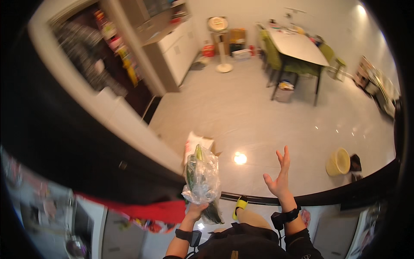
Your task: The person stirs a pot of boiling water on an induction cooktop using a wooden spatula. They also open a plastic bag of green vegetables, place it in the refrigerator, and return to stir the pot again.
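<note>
My left hand grips the lower part of a clear plastic bag that holds long green vegetables, which look like cucumbers. One of them has a paler end pointing away from me, and a dark green one hangs down beside my fingers. My right hand is raised with its fingers spread and nothing in it. Both wrists wear black straps with a small device. Beyond the bag, partly hidden by it, stands a cardboard box with white sheeting on the floor.
A dark door track crosses the floor by my yellow slipper. Ahead are a dining table with green chairs, a pedestal fan and a yellow bucket. At left, a blurred person is in a doorway.
</note>
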Action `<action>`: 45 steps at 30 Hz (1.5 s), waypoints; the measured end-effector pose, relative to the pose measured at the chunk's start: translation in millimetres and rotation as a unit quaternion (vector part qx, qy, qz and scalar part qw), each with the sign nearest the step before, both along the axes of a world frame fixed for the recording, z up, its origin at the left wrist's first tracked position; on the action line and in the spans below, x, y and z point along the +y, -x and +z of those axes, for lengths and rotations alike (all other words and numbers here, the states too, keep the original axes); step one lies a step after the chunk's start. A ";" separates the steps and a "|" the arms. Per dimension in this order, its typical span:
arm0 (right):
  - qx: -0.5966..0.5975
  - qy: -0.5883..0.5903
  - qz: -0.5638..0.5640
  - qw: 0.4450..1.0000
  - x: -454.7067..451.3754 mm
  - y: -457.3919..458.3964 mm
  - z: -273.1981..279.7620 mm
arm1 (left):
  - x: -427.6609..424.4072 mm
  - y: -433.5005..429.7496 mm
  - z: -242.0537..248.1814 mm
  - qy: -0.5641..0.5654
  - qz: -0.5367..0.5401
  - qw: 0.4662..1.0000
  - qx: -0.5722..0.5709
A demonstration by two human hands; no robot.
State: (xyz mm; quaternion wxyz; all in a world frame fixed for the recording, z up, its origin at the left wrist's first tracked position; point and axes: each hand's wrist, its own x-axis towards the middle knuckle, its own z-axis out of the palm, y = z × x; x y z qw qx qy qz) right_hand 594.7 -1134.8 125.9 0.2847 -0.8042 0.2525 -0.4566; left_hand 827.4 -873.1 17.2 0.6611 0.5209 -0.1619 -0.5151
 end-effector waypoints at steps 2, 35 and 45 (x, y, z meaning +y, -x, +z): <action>0.002 -0.008 -0.051 0.999 -49.8 19.2 12.1 | -74.8 -13.2 15.6 -0.004 -0.041 0.999 0.002; -0.053 -0.215 -0.691 0.689 -533.7 367.7 -15.5 | -1067.8 298.1 28.6 0.013 -0.648 0.760 -0.045; 0.040 -0.202 -0.636 0.744 -745.5 591.7 12.5 | -1264.8 536.9 54.4 0.032 -0.641 0.764 -0.069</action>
